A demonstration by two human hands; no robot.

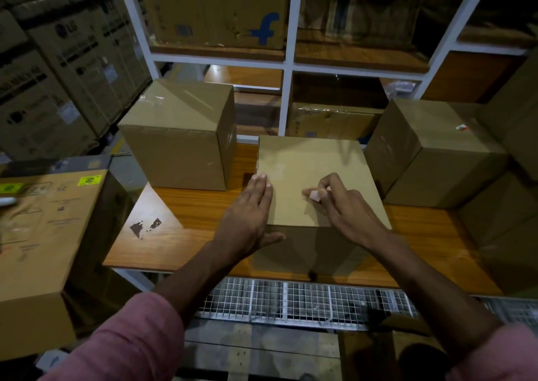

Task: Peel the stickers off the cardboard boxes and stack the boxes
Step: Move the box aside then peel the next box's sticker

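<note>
A plain cardboard box (308,162) stands in the middle of the wooden table (186,208), right in front of me. My left hand (247,214) lies flat on the box's left top edge, fingers together, thumb against the front face. My right hand (340,203) rests on the box top and pinches a small pale sticker (315,195) between its fingertips. A second box (180,136) stands at the table's back left. A third box (431,153) at the back right carries a small red-and-white sticker (461,127) on its top.
A white shelf frame (286,69) with more cartons rises behind the table. A large printed carton (43,235) with green labels stands at the left. Stacked cartons (58,69) fill the far left. A wire mesh rack (291,302) runs below the table's front edge. More boxes (512,206) crowd the right.
</note>
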